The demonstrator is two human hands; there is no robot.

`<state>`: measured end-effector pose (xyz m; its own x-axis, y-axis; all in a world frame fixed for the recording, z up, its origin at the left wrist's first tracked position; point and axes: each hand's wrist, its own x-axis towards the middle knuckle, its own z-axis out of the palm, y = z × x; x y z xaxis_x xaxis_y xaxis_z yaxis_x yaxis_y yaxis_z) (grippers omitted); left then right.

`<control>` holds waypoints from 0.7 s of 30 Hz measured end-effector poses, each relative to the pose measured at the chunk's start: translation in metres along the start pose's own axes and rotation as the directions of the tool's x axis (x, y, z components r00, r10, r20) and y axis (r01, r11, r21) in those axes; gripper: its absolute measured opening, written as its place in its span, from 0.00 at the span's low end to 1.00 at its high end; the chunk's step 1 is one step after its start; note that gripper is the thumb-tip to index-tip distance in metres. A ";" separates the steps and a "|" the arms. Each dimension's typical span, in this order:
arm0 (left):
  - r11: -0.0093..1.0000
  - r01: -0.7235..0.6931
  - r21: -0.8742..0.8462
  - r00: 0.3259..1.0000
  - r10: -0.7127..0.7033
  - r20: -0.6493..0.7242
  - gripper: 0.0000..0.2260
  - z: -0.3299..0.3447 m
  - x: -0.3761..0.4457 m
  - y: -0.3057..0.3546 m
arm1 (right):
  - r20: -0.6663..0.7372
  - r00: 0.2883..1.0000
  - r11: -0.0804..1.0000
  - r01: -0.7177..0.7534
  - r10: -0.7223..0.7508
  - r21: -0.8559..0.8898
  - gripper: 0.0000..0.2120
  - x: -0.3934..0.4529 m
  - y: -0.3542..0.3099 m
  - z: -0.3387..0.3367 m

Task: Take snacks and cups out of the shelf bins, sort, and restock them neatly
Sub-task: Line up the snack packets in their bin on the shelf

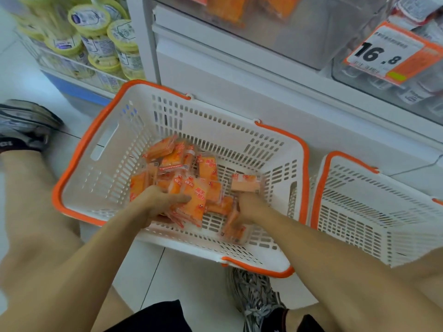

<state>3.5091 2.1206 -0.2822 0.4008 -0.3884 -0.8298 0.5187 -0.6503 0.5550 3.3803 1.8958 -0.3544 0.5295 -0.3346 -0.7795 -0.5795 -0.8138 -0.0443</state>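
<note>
Gripping a sheaf of orange snack packets (191, 200) in the left hand (155, 202), thumb laid across the top one, at the near side of the white basket (100, 144). Curling the right hand (249, 207) just to the right, fingers buried among packets, hold impossible to judge. Lying loose toward the basket's far wall, long axes pointing every way, print blurred.
</note>
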 end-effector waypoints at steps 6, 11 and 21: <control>0.979 -0.076 -0.190 0.995 0.088 0.053 0.17 0.016 -0.019 0.016 | -0.019 0.995 0.993 0.101 -0.100 0.059 0.27 -0.048 -0.014 -0.108; 0.850 -0.104 -0.516 0.975 0.191 0.118 0.19 0.048 -0.050 0.042 | -0.349 0.916 0.978 0.210 -0.200 -0.008 0.21 -0.147 -0.011 -0.198; 0.633 -0.363 -0.684 0.852 0.523 0.032 0.19 0.094 -0.115 0.090 | -0.472 0.778 0.776 0.573 -0.415 0.262 0.31 -0.228 0.006 -0.164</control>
<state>3.4384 2.0452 -0.1423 0.5884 -0.6918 -0.4186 0.6996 0.1760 0.6926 3.3572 1.8891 -0.0747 0.9448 -0.1470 -0.2930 -0.3088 -0.6989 -0.6451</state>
